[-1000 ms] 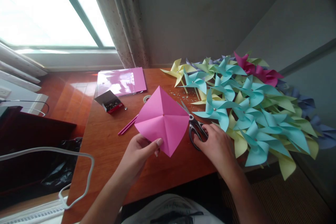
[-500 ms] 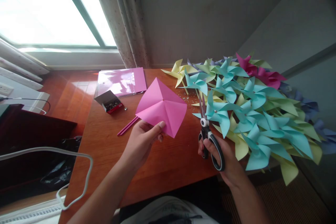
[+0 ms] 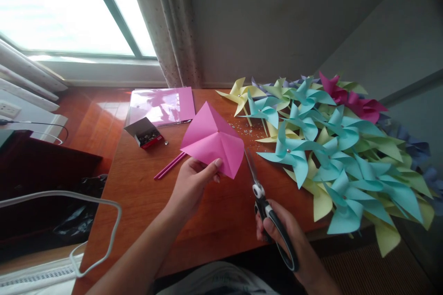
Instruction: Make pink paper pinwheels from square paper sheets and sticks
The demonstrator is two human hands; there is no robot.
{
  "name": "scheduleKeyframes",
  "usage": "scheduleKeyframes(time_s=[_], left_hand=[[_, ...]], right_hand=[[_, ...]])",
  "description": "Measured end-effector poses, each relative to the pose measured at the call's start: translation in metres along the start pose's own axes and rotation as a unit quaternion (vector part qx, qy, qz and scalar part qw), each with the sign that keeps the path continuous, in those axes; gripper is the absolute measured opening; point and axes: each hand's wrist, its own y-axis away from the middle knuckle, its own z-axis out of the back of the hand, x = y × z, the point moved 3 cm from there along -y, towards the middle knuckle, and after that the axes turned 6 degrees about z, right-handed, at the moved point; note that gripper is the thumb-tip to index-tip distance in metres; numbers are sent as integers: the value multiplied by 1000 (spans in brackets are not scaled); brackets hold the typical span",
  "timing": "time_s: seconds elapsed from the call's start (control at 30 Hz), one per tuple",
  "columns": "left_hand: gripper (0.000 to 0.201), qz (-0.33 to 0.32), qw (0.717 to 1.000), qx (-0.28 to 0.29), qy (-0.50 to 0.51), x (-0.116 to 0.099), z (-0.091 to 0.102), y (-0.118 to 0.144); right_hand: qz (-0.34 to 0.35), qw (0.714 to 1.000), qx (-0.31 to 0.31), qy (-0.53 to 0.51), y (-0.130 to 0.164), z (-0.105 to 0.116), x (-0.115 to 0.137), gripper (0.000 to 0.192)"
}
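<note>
Between thumb and fingers, my left hand [image 3: 199,177] pinches the lower edge of a creased pink square of paper [image 3: 213,140], held up over the table. A small hole or dot shows at the middle where its folds cross. My right hand [image 3: 282,226] is closed around the black and white handles of a pair of scissors [image 3: 259,191]. The blades point up and to the left, their tips close to the paper's right edge; whether they touch it I cannot tell. Two thin pink sticks [image 3: 169,166] lie on the table left of the paper, partly behind it.
Paper pinwheels [image 3: 342,161] in turquoise, yellow, purple and magenta pile up on the right. A small open box [image 3: 145,134] of metal pieces and pink sheets in a clear sleeve [image 3: 159,106] lie at the back left. A white cable [image 3: 116,226] crosses the wooden table's [image 3: 138,221] left edge.
The scissors have swung left and down toward the pink paper, and their blades look closer together. My left hand still holds the paper, which has tilted slightly. The view has shifted a little.
</note>
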Motion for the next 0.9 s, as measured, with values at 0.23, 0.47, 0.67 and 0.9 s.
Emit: scheduleKeyframes(time_s=[0.23,0.47,0.67,0.9], left_hand=[[18,-26,999,-37,19,3,7,0],[21,-14,999,-46,23,5,4,1],[22,-16,998,-54,-16,7,1,5],[21,-33,998,-44,-44,9,3,5]], right_hand=[[-20,1000,15,-16,10,-13,-7,55],[-29,999,16,10,11,-19,-6,57],[-37,999,28,-10,11,-28,0,56],[-41,998,42,-11,11,-31,3,54]])
